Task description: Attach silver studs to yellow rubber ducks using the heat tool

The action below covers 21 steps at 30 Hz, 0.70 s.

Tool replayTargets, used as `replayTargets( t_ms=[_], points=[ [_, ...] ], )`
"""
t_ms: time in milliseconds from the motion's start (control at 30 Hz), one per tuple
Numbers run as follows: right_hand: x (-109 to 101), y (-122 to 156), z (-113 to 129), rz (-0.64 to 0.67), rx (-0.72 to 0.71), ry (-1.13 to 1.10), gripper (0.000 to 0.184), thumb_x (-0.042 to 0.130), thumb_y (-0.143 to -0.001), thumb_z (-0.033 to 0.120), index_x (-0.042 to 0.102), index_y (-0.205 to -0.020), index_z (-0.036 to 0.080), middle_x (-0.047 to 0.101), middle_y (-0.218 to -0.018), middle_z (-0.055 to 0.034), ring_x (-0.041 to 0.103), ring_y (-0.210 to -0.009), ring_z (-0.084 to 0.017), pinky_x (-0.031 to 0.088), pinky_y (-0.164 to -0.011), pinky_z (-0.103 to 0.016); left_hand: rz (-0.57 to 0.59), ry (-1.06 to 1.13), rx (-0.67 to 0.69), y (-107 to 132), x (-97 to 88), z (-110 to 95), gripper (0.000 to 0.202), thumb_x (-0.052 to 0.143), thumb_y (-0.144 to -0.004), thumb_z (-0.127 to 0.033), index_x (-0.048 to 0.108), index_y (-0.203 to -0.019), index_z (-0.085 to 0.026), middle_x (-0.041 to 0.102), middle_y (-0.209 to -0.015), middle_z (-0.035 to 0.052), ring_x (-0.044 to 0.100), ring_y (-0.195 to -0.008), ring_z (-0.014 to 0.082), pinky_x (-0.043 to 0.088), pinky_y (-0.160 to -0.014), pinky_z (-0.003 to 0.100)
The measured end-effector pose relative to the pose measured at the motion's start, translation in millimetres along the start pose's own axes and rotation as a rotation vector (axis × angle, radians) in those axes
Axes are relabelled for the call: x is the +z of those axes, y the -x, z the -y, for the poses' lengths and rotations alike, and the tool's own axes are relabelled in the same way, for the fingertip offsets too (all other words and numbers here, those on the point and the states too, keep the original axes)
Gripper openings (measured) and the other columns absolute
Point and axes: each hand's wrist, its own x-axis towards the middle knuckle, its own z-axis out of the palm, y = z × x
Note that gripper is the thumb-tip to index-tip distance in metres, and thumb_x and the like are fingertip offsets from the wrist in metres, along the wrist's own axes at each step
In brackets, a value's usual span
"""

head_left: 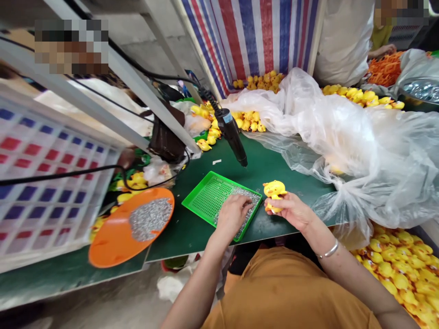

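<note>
Left hand point(233, 214) low over a green perforated tray point(209, 196), fingers point(236, 201) loosely curved and down among small silver studs point(248, 201); any stud between the tips too small to tell. Right hand point(291, 210) raised just beside the corner of the tray, fingers point(276, 205) closed narrow around a yellow rubber duck point(274, 192), so the duck sitting in their hold above the green counter point(291, 169), not touching it. Ahead of the right fingers, a black corded hand tool point(231, 135), thin nozzle pointing down at the counter. Left of the left fingers, an orange plastic plate point(113, 237) with a heap of the same silver studs point(151, 218). Beyond the right fingers, a crumpled clear plastic sheet point(343, 137). Below the right forearm, a big pile of yellow ducks point(398, 274).
</note>
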Motion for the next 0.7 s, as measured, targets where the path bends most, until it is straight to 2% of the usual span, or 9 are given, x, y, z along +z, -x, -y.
replayTargets(
  t_ms=[133, 267, 367, 433, 567, 633, 700],
  points=[
    [-2.0, -4.0, 1.9, -0.034, -0.002, -0.049, 0.036, 0.088, -0.057, 0.032, 0.073, -0.084, 0.014, 0.069, -0.076, -0.0045, 0.063, -0.068, -0.015, 0.048, -0.062, -0.027, -0.022, 0.005, 0.015, 0.8, 0.8, 2.6, 0.008, 0.066, -0.086, -0.020, 0.071, -0.080, -0.021, 0.075, -0.085, 0.0039, 0.063, -0.088, 0.0245, 0.048, -0.081, 0.037],
    [-4.9, -6.6, 2.5, -0.081, -0.012, -0.078, 0.035, 0.087, -0.056, 0.029, 0.072, -0.083, 0.013, 0.069, -0.075, -0.0052, 0.064, -0.068, -0.015, 0.049, -0.060, -0.026, -0.173, 0.177, 0.012, 0.7, 1.9, 9.4, 0.011, 0.064, -0.087, -0.022, 0.074, -0.084, -0.023, 0.077, -0.086, 0.0024, 0.067, -0.084, 0.0209, 0.051, -0.078, 0.034],
    [-4.0, -8.3, 2.9, -0.125, -0.009, -0.093, 0.035, 0.088, -0.054, 0.027, 0.072, -0.082, 0.012, 0.069, -0.074, -0.0051, 0.064, -0.066, -0.015, 0.050, -0.060, -0.026, -0.283, 0.300, 0.024, 2.9, 0.7, 2.0, 0.008, 0.067, -0.085, -0.025, 0.074, -0.082, -0.023, 0.075, -0.080, 0.0014, 0.067, -0.073, 0.0175, 0.051, -0.069, 0.030],
    [-1.4, -9.5, 3.1, -0.144, -0.007, -0.104, 0.035, 0.088, -0.054, 0.027, 0.072, -0.081, 0.013, 0.070, -0.075, -0.0045, 0.064, -0.066, -0.015, 0.051, -0.060, -0.026, -0.352, 0.350, 0.134, 5.2, -1.8, -11.7, 0.007, 0.068, -0.085, -0.026, 0.073, -0.082, -0.022, 0.074, -0.078, 0.0012, 0.066, -0.070, 0.0159, 0.051, -0.067, 0.028],
    [5.2, -10.4, 3.2, -0.171, -0.033, -0.120, 0.034, 0.089, -0.053, 0.027, 0.072, -0.080, 0.014, 0.070, -0.074, -0.0025, 0.063, -0.066, -0.013, 0.050, -0.061, -0.026, -0.458, 0.282, 0.488, 8.3, -6.5, -42.9, 0.004, 0.065, -0.090, -0.019, 0.068, -0.088, -0.020, 0.074, -0.081, 0.0018, 0.066, -0.077, 0.0155, 0.051, -0.074, 0.029],
    [7.4, -9.7, 3.0, -0.182, -0.049, -0.125, 0.036, 0.089, -0.051, 0.027, 0.072, -0.079, 0.014, 0.069, -0.073, -0.0019, 0.061, -0.065, -0.012, 0.049, -0.060, -0.025, -0.505, 0.212, 0.585, 8.2, -6.5, -52.0, 0.005, 0.064, -0.090, -0.015, 0.067, -0.092, -0.019, 0.074, -0.084, 0.0028, 0.066, -0.080, 0.0161, 0.051, -0.076, 0.030],
    [8.5, -8.7, 2.6, -0.189, -0.066, -0.125, 0.037, 0.090, -0.050, 0.027, 0.072, -0.080, 0.014, 0.069, -0.073, -0.0015, 0.060, -0.065, -0.012, 0.047, -0.058, -0.024, -0.540, 0.163, 0.619, 7.5, -5.0, -55.5, 0.007, 0.063, -0.090, -0.013, 0.066, -0.094, -0.018, 0.074, -0.085, 0.0038, 0.065, -0.080, 0.0166, 0.051, -0.075, 0.031]
  ],
)
